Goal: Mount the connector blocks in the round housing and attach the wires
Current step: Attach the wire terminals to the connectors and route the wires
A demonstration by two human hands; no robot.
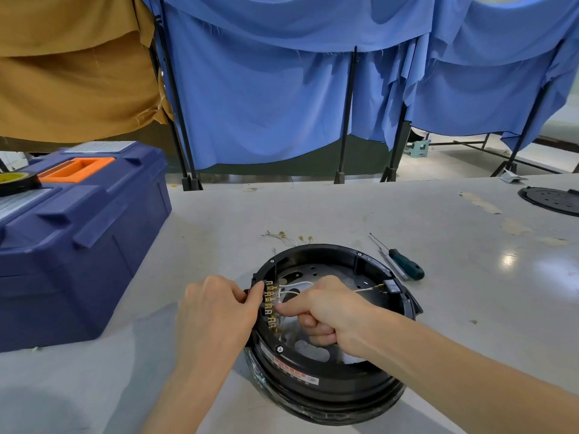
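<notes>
- Head view: left hand (216,305) pinches brass-tabbed connector block (269,303) at round black plastic housing (313,249) left rim.
- Inside housing, right hand (326,311) pinches thin white wire (297,282): limp, light; judged best held near its terminal.

I see a navy toolbox (81,245) at the left edge of the table (344,211), tape roll (17,183) on its lid. Green-handled screwdriver (407,267) lies mid-table. Black perforated disc (551,200) at the right edge.
</notes>
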